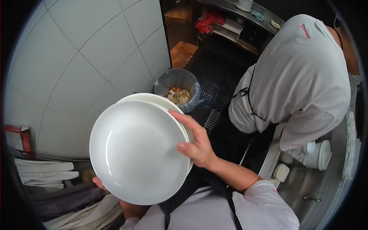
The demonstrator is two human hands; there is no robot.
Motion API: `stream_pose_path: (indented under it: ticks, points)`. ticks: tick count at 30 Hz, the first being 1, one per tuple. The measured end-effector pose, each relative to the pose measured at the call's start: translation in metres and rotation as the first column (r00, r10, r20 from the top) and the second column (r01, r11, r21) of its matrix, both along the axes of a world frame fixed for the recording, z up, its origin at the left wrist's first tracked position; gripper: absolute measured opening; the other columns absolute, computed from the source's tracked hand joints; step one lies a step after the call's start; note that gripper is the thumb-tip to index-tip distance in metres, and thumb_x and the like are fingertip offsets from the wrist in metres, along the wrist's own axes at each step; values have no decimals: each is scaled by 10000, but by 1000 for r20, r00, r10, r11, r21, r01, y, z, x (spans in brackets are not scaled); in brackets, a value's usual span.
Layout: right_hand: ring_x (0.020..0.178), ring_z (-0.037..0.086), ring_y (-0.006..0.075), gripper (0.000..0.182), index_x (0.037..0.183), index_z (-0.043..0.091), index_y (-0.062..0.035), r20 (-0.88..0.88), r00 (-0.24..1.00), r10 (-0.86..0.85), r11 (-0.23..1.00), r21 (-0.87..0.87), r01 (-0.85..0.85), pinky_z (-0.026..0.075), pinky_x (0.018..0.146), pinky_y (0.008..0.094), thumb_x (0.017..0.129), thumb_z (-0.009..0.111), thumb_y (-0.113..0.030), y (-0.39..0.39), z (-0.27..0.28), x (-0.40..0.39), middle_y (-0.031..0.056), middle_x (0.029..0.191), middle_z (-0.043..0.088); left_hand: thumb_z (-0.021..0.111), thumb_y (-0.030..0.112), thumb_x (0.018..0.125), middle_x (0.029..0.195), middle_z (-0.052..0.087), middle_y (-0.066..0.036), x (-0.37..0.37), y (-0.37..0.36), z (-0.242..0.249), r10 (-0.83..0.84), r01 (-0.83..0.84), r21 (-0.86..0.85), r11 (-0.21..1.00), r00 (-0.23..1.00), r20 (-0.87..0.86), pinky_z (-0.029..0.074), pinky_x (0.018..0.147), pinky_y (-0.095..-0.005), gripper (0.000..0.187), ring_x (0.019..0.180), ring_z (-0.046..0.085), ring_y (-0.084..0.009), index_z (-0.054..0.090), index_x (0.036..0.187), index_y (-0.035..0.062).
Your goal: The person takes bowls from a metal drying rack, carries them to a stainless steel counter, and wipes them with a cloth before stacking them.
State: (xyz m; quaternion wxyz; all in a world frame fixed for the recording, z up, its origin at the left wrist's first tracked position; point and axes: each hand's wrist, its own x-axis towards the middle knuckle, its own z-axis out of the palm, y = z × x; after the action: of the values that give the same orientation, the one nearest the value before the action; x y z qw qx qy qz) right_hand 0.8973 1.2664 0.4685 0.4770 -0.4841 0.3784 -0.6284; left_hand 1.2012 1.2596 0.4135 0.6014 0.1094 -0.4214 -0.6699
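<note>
A stack of white round plates (pixel 140 153) fills the middle of the view, its top plate bare and tilted toward the camera. My right hand (pixel 196 143) grips the stack's right edge, with the thumb over the rim and the index finger along the side. At the lower left edge, my left hand (pixel 99 183) supports the stack from beneath. Only its fingertips show there; the plates hide the rest. Just beyond the stack stands a lined bin (pixel 177 82) with food scraps in it.
A co-worker in a white shirt (pixel 303 73) bends over a metal sink (pixel 303 180) holding white dishes at the right. Folded cloths (pixel 46 172) lie at lower left beside the tiled wall (pixel 88 69). Black matting (pixel 214 80) covers the floor, and a steel counter (pixel 230 7) runs behind.
</note>
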Motion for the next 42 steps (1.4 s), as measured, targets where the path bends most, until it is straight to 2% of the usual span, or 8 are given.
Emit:
stream_pose_path:
  ticks: [4,14,22,28,30,33,39,42]
  points:
    - [1253,517,300,773,1435,486,10,24,1000,-21,1000,16,21,368,1093,399,791,718,-349,-5,-11,-51,194,1330,540,384,738,947,1528,413,-165,-42,-17,-12,-89,88,-38,995,996,-10,393,1113,-435,911,1359,437,-287,329,1534,44]
    - [1297,498,286,746,1436,478,25,94,995,39,998,43,-44,361,1107,386,813,700,-319,-78,-14,-159,191,1373,525,376,752,936,1528,405,-174,-150,-69,-20,1,-1,12,1000,999,42,391,1110,-450,934,1358,434,-309,322,1534,37]
    - [1328,462,323,801,1446,455,32,-85,979,185,979,-68,-191,315,1134,426,823,669,-423,-221,-31,-201,219,1407,492,370,763,927,1529,399,-180,-204,-169,-63,163,-163,72,984,987,14,389,1108,-462,952,1357,431,-326,316,1534,32]
    - [1333,468,295,856,1464,428,34,-141,928,344,938,13,-346,348,1119,411,827,664,-486,-321,-30,-222,192,1424,488,365,772,920,1529,394,-185,-251,-264,-66,209,-209,151,966,978,17,388,1106,-471,966,1356,429,-339,312,1534,28]
    - [1322,485,277,865,1475,421,24,-94,922,376,926,58,-372,374,1106,404,823,661,-491,-342,-28,-227,184,1440,482,363,775,918,1529,393,-187,-268,-286,-59,203,-207,160,965,978,41,388,1105,-474,971,1356,428,-343,310,1534,27]
    - [1383,423,302,798,1474,425,22,-53,906,420,907,25,-420,295,1159,419,852,662,-418,-372,-19,-245,203,1473,456,361,779,915,1529,390,-189,-292,-311,-46,197,-208,168,964,977,81,387,1105,-478,978,1355,427,-350,308,1534,25]
    - [1333,480,250,730,1466,446,18,55,898,436,900,2,-437,343,1129,376,844,657,-301,-449,-19,-312,177,1433,514,356,788,908,1529,386,-194,-347,-354,-37,235,-269,184,945,953,190,386,1103,-487,992,1354,425,-362,304,1534,21]
    - [1300,504,263,789,1482,422,19,97,907,411,907,58,-417,384,1100,396,819,649,-343,-502,-33,-372,177,1424,514,353,792,905,1529,383,-197,-384,-395,-41,264,-318,180,931,926,271,386,1102,-492,999,1354,424,-369,301,1534,19]
